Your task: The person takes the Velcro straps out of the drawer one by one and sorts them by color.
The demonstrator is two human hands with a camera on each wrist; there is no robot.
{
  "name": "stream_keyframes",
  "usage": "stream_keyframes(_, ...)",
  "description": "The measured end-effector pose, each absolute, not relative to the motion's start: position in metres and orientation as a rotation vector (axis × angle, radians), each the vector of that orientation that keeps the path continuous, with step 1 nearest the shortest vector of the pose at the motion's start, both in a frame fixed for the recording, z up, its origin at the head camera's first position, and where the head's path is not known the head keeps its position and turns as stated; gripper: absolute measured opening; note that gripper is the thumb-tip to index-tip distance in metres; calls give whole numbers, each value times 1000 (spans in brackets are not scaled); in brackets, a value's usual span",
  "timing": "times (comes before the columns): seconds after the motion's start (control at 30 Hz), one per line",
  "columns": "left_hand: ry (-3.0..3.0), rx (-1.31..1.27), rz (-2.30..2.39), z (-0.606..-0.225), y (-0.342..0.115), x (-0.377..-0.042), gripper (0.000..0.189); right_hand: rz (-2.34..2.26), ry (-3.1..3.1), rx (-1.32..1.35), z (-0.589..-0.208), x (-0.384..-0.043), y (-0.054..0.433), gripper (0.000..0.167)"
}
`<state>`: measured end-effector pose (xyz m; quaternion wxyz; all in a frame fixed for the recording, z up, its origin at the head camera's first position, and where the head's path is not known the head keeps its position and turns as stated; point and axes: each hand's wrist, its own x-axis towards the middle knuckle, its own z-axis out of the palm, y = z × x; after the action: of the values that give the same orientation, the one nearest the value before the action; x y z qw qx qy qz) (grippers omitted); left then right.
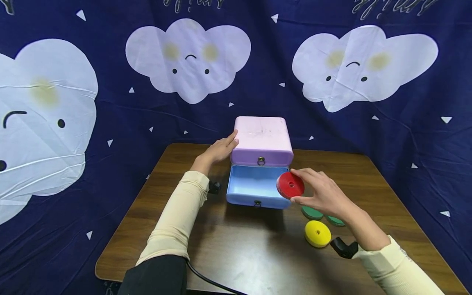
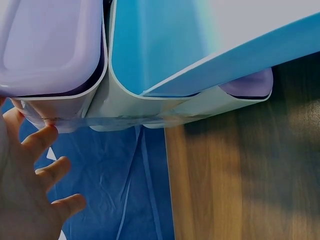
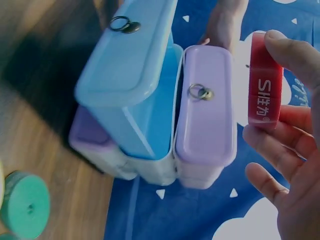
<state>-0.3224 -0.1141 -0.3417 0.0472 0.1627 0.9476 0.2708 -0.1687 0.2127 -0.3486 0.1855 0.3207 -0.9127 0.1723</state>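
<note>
A small drawer cabinet (image 1: 262,133) with a pale pink top stands at the back of the table. Its blue drawer (image 1: 254,178) is pulled out, and the bottom of it that shows is bare. My left hand (image 1: 220,149) rests on the cabinet's left side, fingers fairly straight in the left wrist view. Between thumb and fingers my right hand (image 1: 324,192) pinches a red disc (image 1: 290,185) with a small centre hole, above the drawer's right front corner. White lettering shows on the disc's rim in the right wrist view. Purple drawers (image 3: 207,110) sit above and below the blue one.
On the table (image 1: 236,246), right of the drawer, lie a yellow disc (image 1: 318,234) and two green discs (image 1: 312,212), partly hidden by my right hand. A black cable (image 1: 210,280) crosses the front edge. Behind hangs a dark blue cloth (image 1: 273,90) with clouds.
</note>
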Motion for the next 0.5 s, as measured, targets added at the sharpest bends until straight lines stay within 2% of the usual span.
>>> stream_keyframes(0.17,2883,495,838,-343,-115,-323,58,423,-2509,900,-367,-153,232,76)
stream_keyframes(0.5,2882,505,826,-344,-115,-326,57,448,-2582,706,-415,-119,259,74)
